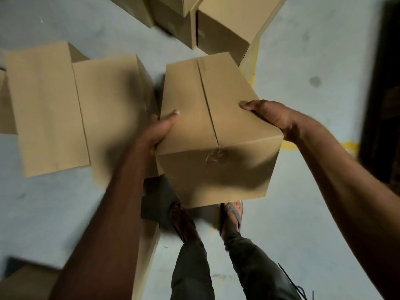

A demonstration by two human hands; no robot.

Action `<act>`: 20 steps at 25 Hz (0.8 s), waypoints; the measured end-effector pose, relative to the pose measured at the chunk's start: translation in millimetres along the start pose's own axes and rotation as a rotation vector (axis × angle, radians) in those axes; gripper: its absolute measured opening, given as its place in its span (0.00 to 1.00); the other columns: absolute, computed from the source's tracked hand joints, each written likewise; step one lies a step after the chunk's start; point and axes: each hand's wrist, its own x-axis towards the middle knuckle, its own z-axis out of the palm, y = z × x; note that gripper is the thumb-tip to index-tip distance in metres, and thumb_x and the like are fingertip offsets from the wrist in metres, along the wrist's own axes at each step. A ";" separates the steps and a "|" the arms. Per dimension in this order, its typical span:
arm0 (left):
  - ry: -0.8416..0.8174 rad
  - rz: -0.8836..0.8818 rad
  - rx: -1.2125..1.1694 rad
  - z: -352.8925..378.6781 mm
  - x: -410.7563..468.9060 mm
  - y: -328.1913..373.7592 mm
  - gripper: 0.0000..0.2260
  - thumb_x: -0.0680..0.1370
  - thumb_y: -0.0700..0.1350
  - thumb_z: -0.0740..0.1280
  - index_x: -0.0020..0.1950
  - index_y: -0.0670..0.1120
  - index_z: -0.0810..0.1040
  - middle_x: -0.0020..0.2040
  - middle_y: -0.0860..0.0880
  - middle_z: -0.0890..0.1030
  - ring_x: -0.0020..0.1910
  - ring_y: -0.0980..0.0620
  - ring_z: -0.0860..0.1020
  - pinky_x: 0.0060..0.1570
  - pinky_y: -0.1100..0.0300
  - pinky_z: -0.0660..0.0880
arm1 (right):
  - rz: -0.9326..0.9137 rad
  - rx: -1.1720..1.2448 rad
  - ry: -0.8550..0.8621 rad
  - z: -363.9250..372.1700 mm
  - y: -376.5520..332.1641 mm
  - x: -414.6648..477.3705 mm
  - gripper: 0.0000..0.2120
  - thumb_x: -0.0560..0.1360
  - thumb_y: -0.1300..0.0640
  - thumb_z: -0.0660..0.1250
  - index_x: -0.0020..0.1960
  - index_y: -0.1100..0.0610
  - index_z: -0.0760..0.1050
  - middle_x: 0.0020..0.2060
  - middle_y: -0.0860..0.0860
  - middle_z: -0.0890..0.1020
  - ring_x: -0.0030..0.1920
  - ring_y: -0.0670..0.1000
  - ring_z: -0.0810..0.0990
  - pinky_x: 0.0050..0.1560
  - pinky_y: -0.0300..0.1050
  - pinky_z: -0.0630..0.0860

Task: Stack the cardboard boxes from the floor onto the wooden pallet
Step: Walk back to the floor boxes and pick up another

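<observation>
Cardboard boxes (pixel 112 100) are sitting across the grey floor (pixel 303 191), which is filling most of the view. Two big ones at left are lying side by side, touching, tops shut, probably waiting their turn. Top stack (pixel 227 24) is sitting at the upper edge, one box resting on others, cut off by the frame. Wooden pallet is not showing anywhere I can confirm. A dark shape (pixel 381 105) at the far right is too dim to call.

Held box (pixel 207 118) is hanging at centre, clear of the floor, directly over the person's feet, with its top seam running away from the camera. Both hands are clamping opposite sides, likely so the load is staying balanced and square for setting down. Left hand (pixel 161 128) is gripping the left side, thumb hooked over the top face, fingers hidden down the side. Right hand (pixel 268 115) is gripping the right top edge, thumb lying flat on top, fingers wrapping down the far side out of sight.

Judging the step: lift done, carrying toward the pallet, placing not yet done.

Sandalled feet (pixel 232 215) are standing just below the box. Yellow line (pixel 252 61) is running along the floor behind it. Tape patch (pixel 216 156) is crinkling on the near face where the seam is ending, holding the flaps shut.
</observation>
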 end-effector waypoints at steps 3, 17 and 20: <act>-0.048 0.039 0.082 -4.9 -94.3 55.3 0.30 0.77 0.61 0.72 0.73 0.46 0.73 0.60 0.45 0.83 0.51 0.49 0.83 0.52 0.56 0.80 | 0.058 0.103 -0.116 -10.7 -10.2 -71.5 0.16 0.81 0.47 0.64 0.61 0.57 0.79 0.44 0.53 0.86 0.40 0.52 0.85 0.46 0.45 0.81; 0.008 0.544 0.177 16.2 -433.5 41.7 0.29 0.76 0.58 0.74 0.74 0.53 0.71 0.64 0.53 0.81 0.60 0.51 0.80 0.60 0.48 0.79 | -0.460 0.318 0.145 -11.6 86.5 -449.0 0.33 0.75 0.62 0.75 0.74 0.41 0.68 0.61 0.45 0.85 0.61 0.48 0.84 0.63 0.49 0.78; -0.044 0.708 0.141 23.5 -488.3 25.7 0.23 0.76 0.49 0.76 0.68 0.58 0.71 0.55 0.66 0.79 0.54 0.71 0.79 0.51 0.69 0.76 | -0.552 0.349 0.296 9.6 128.5 -528.2 0.39 0.73 0.66 0.76 0.73 0.36 0.66 0.57 0.36 0.84 0.58 0.37 0.82 0.59 0.37 0.77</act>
